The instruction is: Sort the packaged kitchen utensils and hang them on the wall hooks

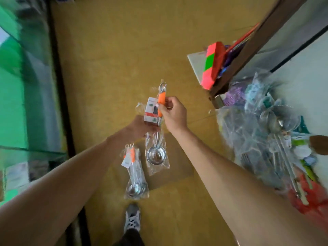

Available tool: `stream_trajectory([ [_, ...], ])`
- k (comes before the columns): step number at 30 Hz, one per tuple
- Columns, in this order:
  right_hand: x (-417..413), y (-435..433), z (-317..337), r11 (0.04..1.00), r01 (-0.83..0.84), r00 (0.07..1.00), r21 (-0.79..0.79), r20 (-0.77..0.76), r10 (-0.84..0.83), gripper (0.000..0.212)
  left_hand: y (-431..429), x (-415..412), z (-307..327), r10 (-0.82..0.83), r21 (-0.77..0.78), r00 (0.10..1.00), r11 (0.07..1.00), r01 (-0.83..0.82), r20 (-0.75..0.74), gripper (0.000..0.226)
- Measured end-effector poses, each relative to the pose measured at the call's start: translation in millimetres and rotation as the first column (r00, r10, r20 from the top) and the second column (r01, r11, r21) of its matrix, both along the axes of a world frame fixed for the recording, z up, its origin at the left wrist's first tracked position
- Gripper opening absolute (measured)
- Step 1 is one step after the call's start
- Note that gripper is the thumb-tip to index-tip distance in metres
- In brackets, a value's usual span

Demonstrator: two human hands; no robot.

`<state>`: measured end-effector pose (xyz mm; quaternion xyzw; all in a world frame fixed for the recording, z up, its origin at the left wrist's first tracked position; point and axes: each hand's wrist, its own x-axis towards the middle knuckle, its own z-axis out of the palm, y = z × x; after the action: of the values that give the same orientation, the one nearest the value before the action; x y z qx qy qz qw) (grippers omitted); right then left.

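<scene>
A clear-bagged set of steel measuring cups (pixel 156 153) with an orange handle and a white label card hangs in mid-air at the centre. My right hand (pixel 174 114) pinches its orange handle near the top. My left hand (pixel 140 127) holds the same pack from behind, under the label card. A second, smaller bagged set of measuring spoons (pixel 135 181) with orange handles hangs lower, below my left wrist; how it is held is hidden. No wall hooks are in view.
A heap of bagged utensils (pixel 266 139) lies on a white surface at the right. A pink and green box (pixel 213 64) sits by a brown post (pixel 248 50). Green glass shelving (pixel 26 95) runs along the left. My shoe (pixel 132 217) stands on the yellow floor (pixel 115 50).
</scene>
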<state>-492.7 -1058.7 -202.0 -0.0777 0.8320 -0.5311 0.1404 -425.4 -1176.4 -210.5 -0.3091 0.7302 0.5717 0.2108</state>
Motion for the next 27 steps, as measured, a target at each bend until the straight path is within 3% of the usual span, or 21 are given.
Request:
stream_trajectory([
  [12,71,-113,-130,0.972,-0.219,0.943,0.080,0.272,0.191,0.018,-99,100,-124,0.137,0.072,0.958,0.985,-0.160,0.253,0.017],
  [16,99,-109,-186,0.971,-0.211,0.914,0.112,0.376,0.155,0.010,-91,133,-180,0.143,0.086,0.942,0.981,-0.176,0.304,0.012],
  [21,130,-89,-265,0.967,-0.134,0.883,0.214,0.468,0.019,0.017,-70,166,-248,0.166,0.119,0.913,0.967,-0.225,0.372,0.010],
  [27,146,-70,-335,0.956,-0.046,0.865,0.289,0.491,-0.106,0.022,-43,187,-311,0.359,0.031,0.870,0.920,-0.391,0.338,0.047],
])
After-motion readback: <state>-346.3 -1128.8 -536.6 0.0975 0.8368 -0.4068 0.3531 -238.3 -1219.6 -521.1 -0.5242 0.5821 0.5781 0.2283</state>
